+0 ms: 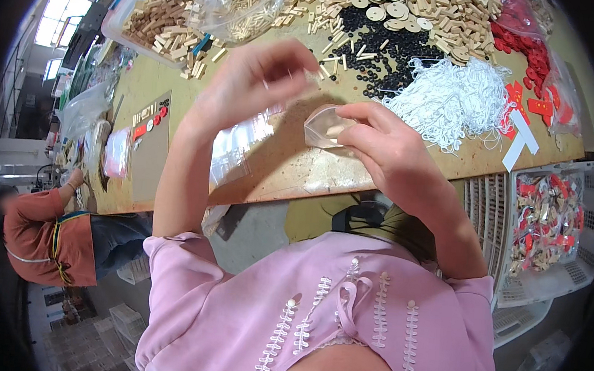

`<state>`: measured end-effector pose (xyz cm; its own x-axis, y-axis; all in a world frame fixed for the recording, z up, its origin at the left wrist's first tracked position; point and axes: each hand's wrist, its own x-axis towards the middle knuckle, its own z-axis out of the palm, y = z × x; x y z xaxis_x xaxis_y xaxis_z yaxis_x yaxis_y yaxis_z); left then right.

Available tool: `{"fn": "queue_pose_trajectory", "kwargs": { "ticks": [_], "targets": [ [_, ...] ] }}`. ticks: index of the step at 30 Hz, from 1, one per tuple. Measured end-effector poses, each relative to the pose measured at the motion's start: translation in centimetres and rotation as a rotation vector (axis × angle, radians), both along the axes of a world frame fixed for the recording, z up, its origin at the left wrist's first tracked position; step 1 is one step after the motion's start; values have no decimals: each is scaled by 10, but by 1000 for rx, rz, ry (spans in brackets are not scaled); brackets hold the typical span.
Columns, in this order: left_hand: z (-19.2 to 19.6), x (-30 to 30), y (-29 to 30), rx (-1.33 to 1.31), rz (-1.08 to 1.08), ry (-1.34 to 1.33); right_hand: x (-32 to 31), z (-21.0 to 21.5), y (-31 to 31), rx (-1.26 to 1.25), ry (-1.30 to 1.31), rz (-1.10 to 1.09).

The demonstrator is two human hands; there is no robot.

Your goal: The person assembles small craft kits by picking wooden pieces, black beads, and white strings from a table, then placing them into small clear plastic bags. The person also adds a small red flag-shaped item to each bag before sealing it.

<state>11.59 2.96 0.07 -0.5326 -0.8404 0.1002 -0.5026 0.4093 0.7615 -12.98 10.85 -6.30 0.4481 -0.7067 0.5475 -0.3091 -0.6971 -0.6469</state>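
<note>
My right hand (398, 144) pinches the edge of a small clear plastic bag (319, 127), its mouth facing left over the front part of the table. A pale wooden piece (336, 130) shows inside it. Above and left of the bag, my left hand (259, 81) is blurred by motion. Its fingers curl toward the thumb, with a small pale bit at the tips that is too smeared to name. A stack of clear plastic bags (235, 148) lies under my left forearm. Beyond my hands lie black rings (380, 44) and short wooden sticks (331, 66).
White string (445, 99) heaps right of the bag, beside red pieces (533, 57) and white strips (519, 141). Wooden blocks fill a plastic tub (120, 25); wooden discs (395, 11) lie far back. A crate (589, 251) of packed bags stands at right. Another person (53, 232) works at left.
</note>
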Motion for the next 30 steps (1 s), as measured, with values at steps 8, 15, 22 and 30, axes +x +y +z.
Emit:
{"fn": "queue_pose_trajectory", "kwargs": {
  "ticks": [8,15,22,30],
  "targets": [
    [-107,29,-173,-490,416,-487,-2,1,13,-44,-36,-89],
    [-122,24,-178,-526,406,-605,-21,-9,16,34,-34,-140],
    [-107,40,-131,-412,283,-542,-22,-7,8,59,-64,-86],
    [-33,-5,-10,420,-4,761,-13,0,-5,39,-108,26]
  ]
}}
